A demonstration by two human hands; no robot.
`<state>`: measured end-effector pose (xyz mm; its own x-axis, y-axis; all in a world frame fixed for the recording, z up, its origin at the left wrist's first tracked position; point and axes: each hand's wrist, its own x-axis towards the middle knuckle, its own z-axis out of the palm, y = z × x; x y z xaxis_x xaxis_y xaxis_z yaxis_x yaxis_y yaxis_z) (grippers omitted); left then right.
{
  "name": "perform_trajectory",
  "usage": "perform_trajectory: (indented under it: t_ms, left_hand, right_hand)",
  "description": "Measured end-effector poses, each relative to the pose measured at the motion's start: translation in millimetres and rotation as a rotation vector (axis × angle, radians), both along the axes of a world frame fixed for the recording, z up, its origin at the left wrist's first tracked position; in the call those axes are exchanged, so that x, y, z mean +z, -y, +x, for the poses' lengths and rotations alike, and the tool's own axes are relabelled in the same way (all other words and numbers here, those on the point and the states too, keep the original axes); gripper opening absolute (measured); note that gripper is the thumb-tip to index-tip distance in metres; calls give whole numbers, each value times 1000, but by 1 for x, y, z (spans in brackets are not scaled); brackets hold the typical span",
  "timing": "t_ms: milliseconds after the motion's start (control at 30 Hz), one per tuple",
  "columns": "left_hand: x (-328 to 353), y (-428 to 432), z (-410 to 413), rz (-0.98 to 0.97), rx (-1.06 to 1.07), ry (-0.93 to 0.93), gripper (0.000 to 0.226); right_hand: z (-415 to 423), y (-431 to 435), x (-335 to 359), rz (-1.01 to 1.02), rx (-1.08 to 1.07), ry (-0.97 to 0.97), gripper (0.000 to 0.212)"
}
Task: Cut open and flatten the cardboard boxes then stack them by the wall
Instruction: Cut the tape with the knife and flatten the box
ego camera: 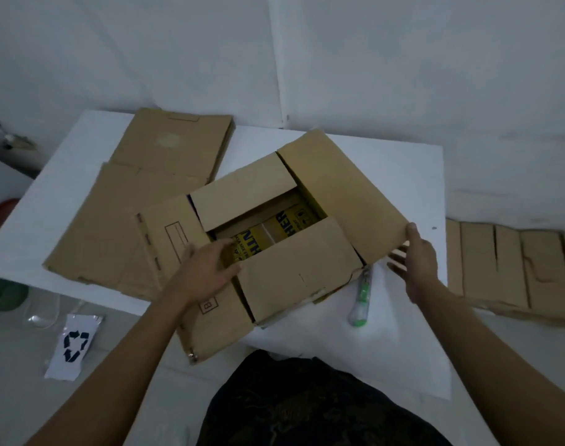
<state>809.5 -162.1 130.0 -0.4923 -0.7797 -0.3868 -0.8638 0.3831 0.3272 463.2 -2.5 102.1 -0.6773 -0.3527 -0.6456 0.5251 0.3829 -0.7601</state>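
**One box up, several already flat**

Dark patterned cloth (307,407) on the person's lap fills the near edge of my view, with both bare forearms reaching out past it.

Just beyond, the open box (294,275) stands on the white desk (403,175), all four top flaps unfolded. It is plain brown corrugated board, creased and a little ragged at the near corner, with yellow-and-dark printing visible down inside. The left hand (204,272) rests at the left edge of the near flap. Its fingers lie close together, and I cannot tell whether they hook the edge. The right hand (416,265) holds the corner of the right flap, thumb on top and spread fingers beneath. A slim green-and-white cutter (360,297) lies on the desk just right of the box, untouched.

Left and farther off, two flattened boxes (114,226) lie overlapping on the desk. To the right, more flattened cardboard (516,268) lies on the floor near the pale wall (371,59).

I judge the task well past halfway: this box needs collapsing, and the flat sheets on the desk need moving to the wall.
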Motion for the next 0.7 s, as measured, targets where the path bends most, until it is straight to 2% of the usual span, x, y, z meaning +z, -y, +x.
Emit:
perform_trajectory:
  t_ms: [100, 167, 233, 300, 367, 467, 500, 567, 633, 700]
  left_hand:
    - [-5, 14, -11, 84, -80, 11, 60]
    - [-3, 16, -16, 161, -95, -78, 41]
    - [0, 16, -18, 216, -98, -202, 16]
    - [10, 18, -22, 252, -71, -334, 7]
    - [22, 19, -28, 317, -13, -478, 10]
    - [39, 8, -40, 583, -45, -668, 24]
    - [40, 0, -43, 662, -114, -675, 31]
    - [36, -17, -48, 721, -263, -575, 45]
    - [22, -31, -53, 639, -494, -431, 51]
    - [4, -40, -57, 445, -768, -298, 54]
  right_hand:
    - [47, -25, 8, 63, 71, 89, 44]
    - [89, -37, 15, 49, 217, 262, 42]
    - [119, -35, 22, -8, 259, 409, 52]
    - [131, -20, 21, -102, 217, 426, 61]
    - [132, 0, 23, -181, 157, 388, 64]
    - [125, 26, 34, -233, 58, 255, 58]
    - [120, 31, 38, -232, 8, 192, 54]
    - [116, 36, 53, -193, -85, 0, 49]
    - [119, 34, 74, -97, -158, -296, 44]
    - [133, 30, 93, -57, -174, -613, 38]
